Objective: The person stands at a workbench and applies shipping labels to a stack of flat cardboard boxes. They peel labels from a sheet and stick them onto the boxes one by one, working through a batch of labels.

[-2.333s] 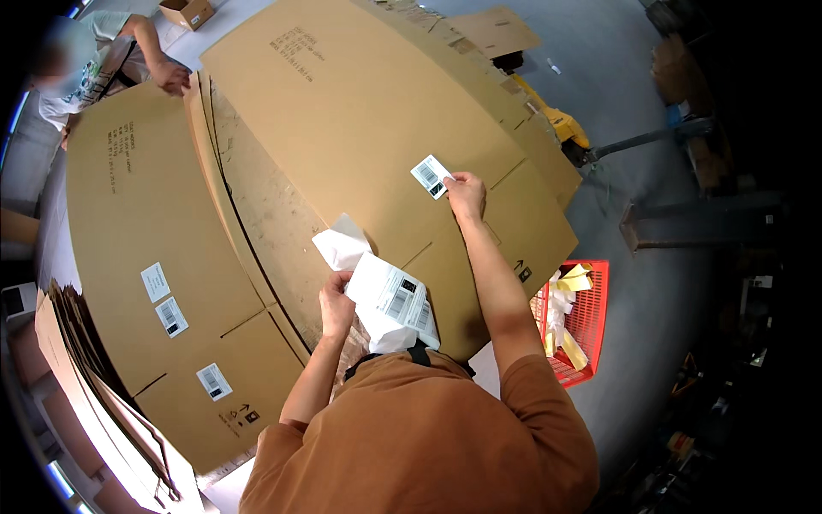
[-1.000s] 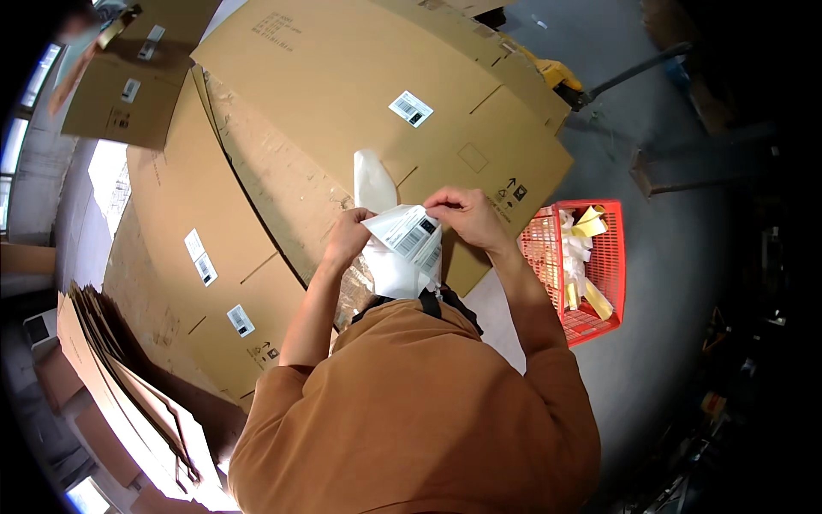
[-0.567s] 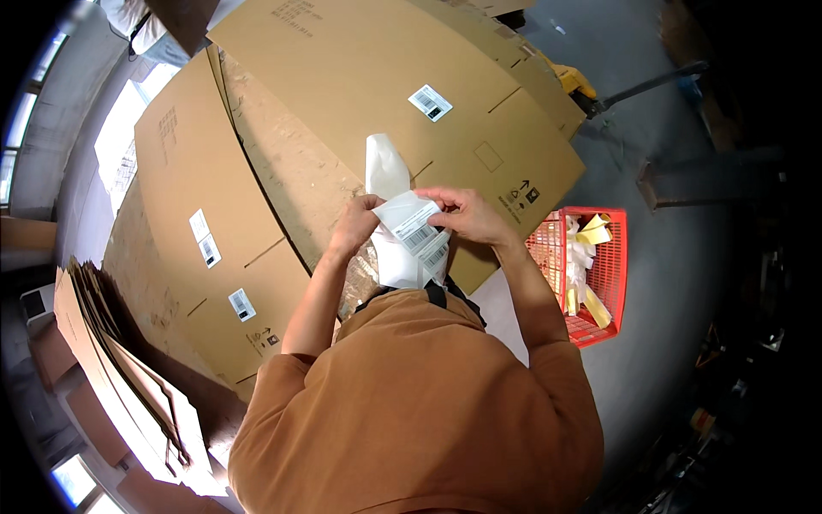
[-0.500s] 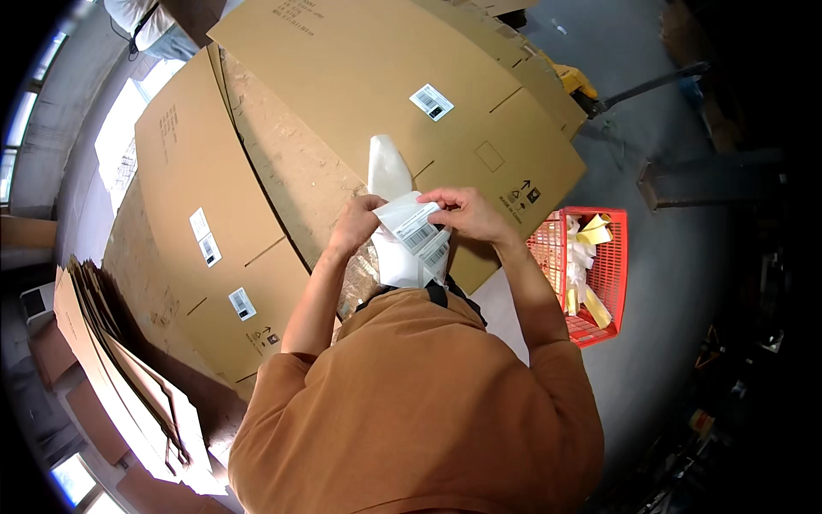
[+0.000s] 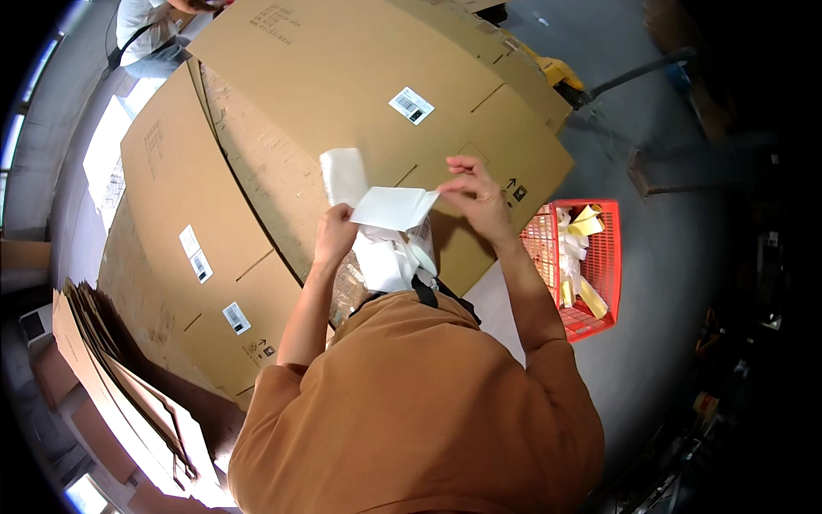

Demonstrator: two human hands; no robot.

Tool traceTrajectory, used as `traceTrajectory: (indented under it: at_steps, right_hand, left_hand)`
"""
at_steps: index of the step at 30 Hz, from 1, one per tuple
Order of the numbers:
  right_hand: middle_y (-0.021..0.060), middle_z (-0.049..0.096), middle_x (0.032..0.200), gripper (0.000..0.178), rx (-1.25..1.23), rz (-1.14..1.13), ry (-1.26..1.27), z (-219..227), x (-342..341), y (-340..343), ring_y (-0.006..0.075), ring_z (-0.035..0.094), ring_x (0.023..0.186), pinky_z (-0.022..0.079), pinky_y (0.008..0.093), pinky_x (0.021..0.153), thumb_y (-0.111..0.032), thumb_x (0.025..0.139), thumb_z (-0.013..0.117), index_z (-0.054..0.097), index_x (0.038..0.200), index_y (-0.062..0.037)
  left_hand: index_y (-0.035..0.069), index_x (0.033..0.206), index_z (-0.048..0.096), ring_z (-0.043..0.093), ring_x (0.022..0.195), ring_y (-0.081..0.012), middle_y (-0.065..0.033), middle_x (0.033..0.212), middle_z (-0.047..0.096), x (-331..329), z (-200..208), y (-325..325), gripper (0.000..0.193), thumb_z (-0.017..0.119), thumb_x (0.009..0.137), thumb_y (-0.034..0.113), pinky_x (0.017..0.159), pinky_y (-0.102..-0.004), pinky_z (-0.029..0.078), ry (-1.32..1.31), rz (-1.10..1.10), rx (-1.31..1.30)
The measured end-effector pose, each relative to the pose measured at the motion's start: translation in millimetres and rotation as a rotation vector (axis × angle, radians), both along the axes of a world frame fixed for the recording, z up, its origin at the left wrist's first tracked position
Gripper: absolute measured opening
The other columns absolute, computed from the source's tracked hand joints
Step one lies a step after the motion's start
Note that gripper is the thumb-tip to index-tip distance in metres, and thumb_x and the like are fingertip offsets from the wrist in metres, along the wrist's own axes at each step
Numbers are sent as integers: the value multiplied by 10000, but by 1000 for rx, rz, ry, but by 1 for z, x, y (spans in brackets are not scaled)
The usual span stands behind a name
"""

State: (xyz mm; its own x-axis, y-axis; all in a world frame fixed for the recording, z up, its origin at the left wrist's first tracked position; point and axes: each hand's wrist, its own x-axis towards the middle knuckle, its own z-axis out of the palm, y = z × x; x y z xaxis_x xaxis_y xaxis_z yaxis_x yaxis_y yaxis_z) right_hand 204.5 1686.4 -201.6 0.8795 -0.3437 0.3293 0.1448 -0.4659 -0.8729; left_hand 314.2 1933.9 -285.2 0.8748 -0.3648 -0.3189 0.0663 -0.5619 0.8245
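Observation:
My left hand [image 5: 335, 231] is closed on the left edge of a white label strip [image 5: 390, 208], which shows its blank face. At the strip's right end, my right hand [image 5: 479, 201] pinches the edge with thumb and finger, other fingers loosely bent. More folded white strip [image 5: 387, 264] hangs below, against my body. Another white length [image 5: 343, 176] lies beyond, on the cardboard. Under and past my hands spreads a large flat cardboard carton [image 5: 342, 94] bearing a barcode label [image 5: 412, 105]. Left of it, a second flat carton [image 5: 171, 180] carries labels, one of them [image 5: 235, 318] near its lower end.
To my right, a red plastic basket [image 5: 611, 274] on the floor holds white and yellow scraps. A stack of folded cardboard [image 5: 128, 377] stands at the left. Beyond the cartons are a yellow piece of equipment [image 5: 561, 73] with a dark handle and, far left, another person [image 5: 147, 32].
The strip has turned from its printed side to a blank face, and my hands have moved apart. The view has shifted slightly, and more of the other person shows.

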Motion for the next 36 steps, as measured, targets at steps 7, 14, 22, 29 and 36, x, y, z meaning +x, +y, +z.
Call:
traceTrajectory:
  at_steps: [7,14,22,29,36]
  right_hand:
    - [18,642,820,137,426,-401,380,-57,-2,-99,79,578,721,457,199,666,-73,859,637,660,952,26]
    - [48,656,803,158,503,-448,378,-114,-2,-124,89,585,700,461,211,626,-81,857,638,654,947,47]
    - [90,691,841,189,403,-499,428,-125,3,-129,145,633,751,486,257,713,-124,816,670,683,920,33]
    - [77,678,817,181,228,-568,504,-130,6,-129,139,620,722,481,251,668,-103,815,668,674,929,38]
    - [183,659,974,455,-350,-570,745,-77,17,-93,302,617,908,479,400,781,-268,812,688,558,1220,-114]
  left_hand:
    - [-58,881,641,584,700,-114,-77,733,649,-7,16,11,169,604,834,100,644,-272,467,-42,136,-72]
    - [-76,901,636,591,734,-124,-87,783,659,-11,22,13,156,591,826,53,683,-263,470,-14,131,-104]
    - [-75,938,630,604,764,-132,-99,810,665,-12,6,19,171,588,820,42,718,-270,481,-16,144,-154]
    - [-72,940,629,609,770,-134,-94,822,667,-11,9,14,173,600,823,53,722,-266,485,-16,131,-137]
    - [-65,994,619,612,811,-128,-83,857,670,-13,3,19,207,609,845,78,754,-270,487,-6,148,-286]
